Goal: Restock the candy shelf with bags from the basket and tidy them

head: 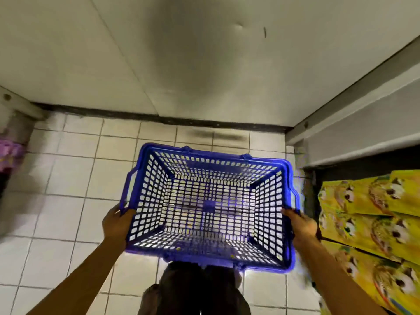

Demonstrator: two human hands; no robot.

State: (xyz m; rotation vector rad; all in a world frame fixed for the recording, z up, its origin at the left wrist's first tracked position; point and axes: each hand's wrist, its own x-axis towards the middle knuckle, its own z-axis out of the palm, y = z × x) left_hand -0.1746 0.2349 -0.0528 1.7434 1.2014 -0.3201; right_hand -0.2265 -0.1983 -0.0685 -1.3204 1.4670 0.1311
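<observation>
A blue plastic mesh basket (pixel 145 183) hangs level in front of me above the tiled floor, with nothing inside it. My left hand (pixel 116 222) grips its left rim near the near corner. My right hand (pixel 303 226) grips the right rim opposite. Several yellow candy bags (pixel 368 226) lie in overlapping rows on the shelf at the right, just beyond my right hand.
A grey metal shelf edge (pixel 354 142) runs above the yellow bags at the right. A white wall panel (pixel 181 64) closes the aisle ahead, meeting the white floor tiles (pixel 68 173). Pink packaging (pixel 10 153) shows at the far left edge.
</observation>
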